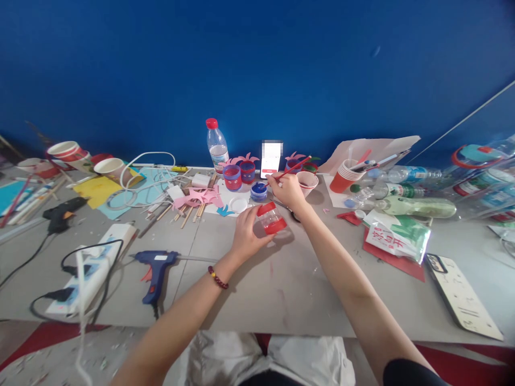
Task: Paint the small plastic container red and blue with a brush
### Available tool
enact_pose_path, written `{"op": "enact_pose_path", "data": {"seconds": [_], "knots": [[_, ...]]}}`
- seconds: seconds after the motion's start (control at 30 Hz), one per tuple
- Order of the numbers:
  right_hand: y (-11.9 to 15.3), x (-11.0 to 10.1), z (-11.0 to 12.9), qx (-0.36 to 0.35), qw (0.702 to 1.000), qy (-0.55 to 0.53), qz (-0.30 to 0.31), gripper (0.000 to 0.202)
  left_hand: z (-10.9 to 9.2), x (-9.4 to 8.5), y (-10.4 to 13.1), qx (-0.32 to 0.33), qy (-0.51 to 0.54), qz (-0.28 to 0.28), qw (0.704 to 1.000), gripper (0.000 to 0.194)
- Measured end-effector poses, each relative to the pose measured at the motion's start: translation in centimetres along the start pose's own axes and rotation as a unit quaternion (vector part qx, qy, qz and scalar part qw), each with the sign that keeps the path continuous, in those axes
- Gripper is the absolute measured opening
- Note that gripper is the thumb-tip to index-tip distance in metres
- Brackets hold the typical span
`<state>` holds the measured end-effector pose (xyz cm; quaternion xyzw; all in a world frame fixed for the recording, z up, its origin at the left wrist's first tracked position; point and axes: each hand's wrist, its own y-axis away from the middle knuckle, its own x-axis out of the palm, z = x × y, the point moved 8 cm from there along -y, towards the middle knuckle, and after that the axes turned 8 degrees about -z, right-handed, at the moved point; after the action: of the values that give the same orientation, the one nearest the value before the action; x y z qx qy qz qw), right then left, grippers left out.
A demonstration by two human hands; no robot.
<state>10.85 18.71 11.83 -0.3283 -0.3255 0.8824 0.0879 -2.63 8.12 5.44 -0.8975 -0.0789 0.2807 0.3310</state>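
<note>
My left hand (246,236) is wrapped round a short clear plastic piece with red bands (271,218), held tilted over the table. My right hand (289,190) grips a red-handled brush (295,165), its lower end at the small blue paint jar (258,191). A paper cup (307,182) stands just behind my right hand. Behind the paint jar are two red and blue decorated cups (232,178) with pink paper tops and a propped phone (271,161). Left of the jar lies a white round lid (237,206).
A blue glue gun (156,271) and a power strip (94,271) with cables lie at the left. A bottle (217,145) stands at the back. Orange cups (344,178), plastic bottles (418,206) and another phone (462,297) are at the right.
</note>
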Motion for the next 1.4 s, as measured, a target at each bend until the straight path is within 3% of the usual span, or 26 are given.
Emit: {"op": "enact_pose_path", "data": {"seconds": [0.23,0.4,0.6,0.8,0.93,1.1,1.27,1.4], "knots": [[0.13,0.37,-0.13,0.008,1.000,0.002,0.025,0.041,-0.09,-0.11,-0.02,-0.006,-0.002,0.001,1.000,0.073],[-0.12,-0.33,-0.81,0.015,1.000,0.000,-0.017,0.044,-0.09,-0.07,0.04,-0.006,0.000,0.005,1.000,0.074],[0.07,0.32,-0.85,0.027,0.999,-0.003,0.016,0.041,0.00,-0.04,0.01,-0.011,0.000,0.005,1.000,0.073],[-0.04,-0.34,-0.98,0.043,0.999,0.000,-0.013,0.043,-0.16,-0.11,-0.06,-0.010,-0.003,0.008,1.000,0.073],[0.07,0.27,-0.55,0.025,1.000,0.004,0.018,0.044,-0.06,-0.13,-0.08,-0.014,-0.003,0.008,1.000,0.073],[-0.04,-0.32,-0.53,0.030,0.999,0.014,-0.015,0.046,-0.09,-0.17,-0.08,-0.009,0.003,0.002,1.000,0.073],[0.13,0.35,-0.37,0.018,1.000,0.007,0.017,0.042,0.02,-0.07,-0.05,-0.011,0.003,0.006,1.000,0.073],[0.04,0.01,-0.29,0.015,1.000,0.016,-0.007,0.046,0.15,-0.14,-0.03,-0.011,-0.001,0.001,1.000,0.074]]}}
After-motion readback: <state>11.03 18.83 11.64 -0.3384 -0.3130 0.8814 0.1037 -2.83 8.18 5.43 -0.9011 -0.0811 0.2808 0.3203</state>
